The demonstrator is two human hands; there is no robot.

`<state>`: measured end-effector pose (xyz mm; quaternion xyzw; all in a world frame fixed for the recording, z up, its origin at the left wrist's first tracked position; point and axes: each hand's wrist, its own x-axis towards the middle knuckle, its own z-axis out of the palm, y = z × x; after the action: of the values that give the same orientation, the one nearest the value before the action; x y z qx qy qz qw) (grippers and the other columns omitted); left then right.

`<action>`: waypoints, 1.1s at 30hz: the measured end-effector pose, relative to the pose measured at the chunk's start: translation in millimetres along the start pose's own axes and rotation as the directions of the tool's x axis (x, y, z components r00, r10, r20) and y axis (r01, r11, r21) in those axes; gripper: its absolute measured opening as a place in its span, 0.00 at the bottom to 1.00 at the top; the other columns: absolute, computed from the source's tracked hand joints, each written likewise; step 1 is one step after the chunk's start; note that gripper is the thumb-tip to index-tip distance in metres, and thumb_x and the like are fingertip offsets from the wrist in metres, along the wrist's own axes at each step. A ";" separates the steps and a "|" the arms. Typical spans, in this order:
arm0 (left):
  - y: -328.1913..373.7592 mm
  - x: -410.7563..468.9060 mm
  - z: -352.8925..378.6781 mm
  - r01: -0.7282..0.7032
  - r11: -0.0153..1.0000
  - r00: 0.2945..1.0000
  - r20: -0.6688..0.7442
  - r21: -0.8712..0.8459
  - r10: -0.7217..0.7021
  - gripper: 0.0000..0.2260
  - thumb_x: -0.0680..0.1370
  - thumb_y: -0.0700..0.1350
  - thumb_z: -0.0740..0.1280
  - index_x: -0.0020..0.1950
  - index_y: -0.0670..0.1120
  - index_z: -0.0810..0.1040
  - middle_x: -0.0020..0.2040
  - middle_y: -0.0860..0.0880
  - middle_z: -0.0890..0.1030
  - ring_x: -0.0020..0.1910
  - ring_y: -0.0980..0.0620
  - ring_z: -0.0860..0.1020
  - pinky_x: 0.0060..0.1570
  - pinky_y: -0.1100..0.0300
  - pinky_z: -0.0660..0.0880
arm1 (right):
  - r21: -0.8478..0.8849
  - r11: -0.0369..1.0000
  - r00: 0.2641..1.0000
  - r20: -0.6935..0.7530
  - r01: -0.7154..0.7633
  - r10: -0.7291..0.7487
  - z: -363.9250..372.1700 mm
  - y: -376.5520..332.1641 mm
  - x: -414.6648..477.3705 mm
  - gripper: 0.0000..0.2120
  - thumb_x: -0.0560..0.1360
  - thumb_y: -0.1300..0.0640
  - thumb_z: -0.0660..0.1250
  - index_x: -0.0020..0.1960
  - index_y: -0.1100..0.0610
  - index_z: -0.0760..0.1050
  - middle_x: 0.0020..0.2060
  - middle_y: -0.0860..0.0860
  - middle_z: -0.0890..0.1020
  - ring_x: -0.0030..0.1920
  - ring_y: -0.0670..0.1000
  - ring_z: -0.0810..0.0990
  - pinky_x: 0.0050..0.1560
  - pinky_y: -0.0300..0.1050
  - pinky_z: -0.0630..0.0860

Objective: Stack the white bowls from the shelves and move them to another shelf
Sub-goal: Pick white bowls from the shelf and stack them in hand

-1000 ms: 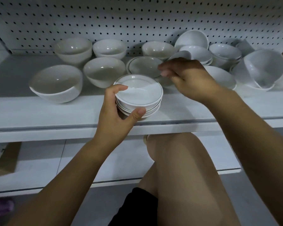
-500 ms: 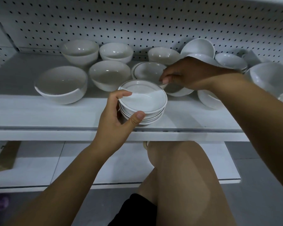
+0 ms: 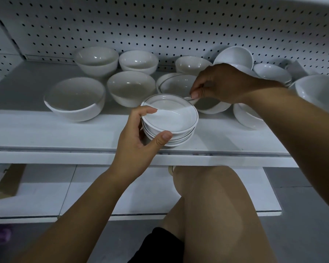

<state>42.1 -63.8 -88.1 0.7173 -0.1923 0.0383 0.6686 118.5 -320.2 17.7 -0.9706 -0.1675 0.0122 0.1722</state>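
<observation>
While your left hand (image 3: 139,143) grips the small stack (image 3: 171,120) at the front edge of the shelf (image 3: 46,133), your right hand (image 3: 224,82) pinches a rimmed bowl (image 3: 176,85) just behind it. Most loose bowls (image 3: 74,97) sit unstacked toward the back edge, and the move looks not yet begun.

A shop: pegboard-backed shelving (image 3: 160,25) stocked with white bowls (image 3: 74,97).

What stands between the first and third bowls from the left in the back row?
One more upright white bowl; the head view shows it.
</observation>
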 end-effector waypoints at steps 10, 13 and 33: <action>-0.9 -0.2 -0.1 0.008 1.000 1.000 -0.002 -0.007 -0.008 0.20 0.72 0.61 0.74 0.60 0.70 0.70 0.59 0.71 0.75 0.64 0.60 0.76 0.60 0.56 0.80 | 0.064 0.994 0.985 -0.152 0.089 -0.079 0.5 -3.6 6.2 0.08 0.78 0.56 0.73 0.52 0.60 0.85 0.48 0.55 0.86 0.50 0.51 0.82 0.55 0.38 0.74; -1.4 -0.3 0.1 0.004 1.000 1.000 -0.003 -0.022 -0.004 0.21 0.72 0.60 0.74 0.60 0.69 0.70 0.60 0.69 0.76 0.65 0.57 0.77 0.60 0.56 0.80 | 0.126 0.990 0.970 -0.242 0.067 -0.035 3.8 -4.3 10.8 0.08 0.78 0.57 0.72 0.52 0.61 0.86 0.47 0.58 0.86 0.48 0.50 0.80 0.48 0.31 0.71; -5.4 -2.8 2.7 -0.012 1.000 1.000 -0.022 0.005 0.013 0.21 0.70 0.62 0.74 0.59 0.70 0.69 0.61 0.66 0.77 0.65 0.57 0.76 0.57 0.61 0.80 | 0.426 0.891 0.673 -0.706 0.156 0.220 29.4 -37.7 -45.6 0.07 0.78 0.63 0.70 0.48 0.52 0.82 0.36 0.27 0.81 0.42 0.31 0.79 0.50 0.27 0.70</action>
<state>40.8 -65.6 -94.3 0.7174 -0.1893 0.0509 0.6685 61.0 -292.2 1.2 -0.8265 -0.0580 -0.3394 0.4454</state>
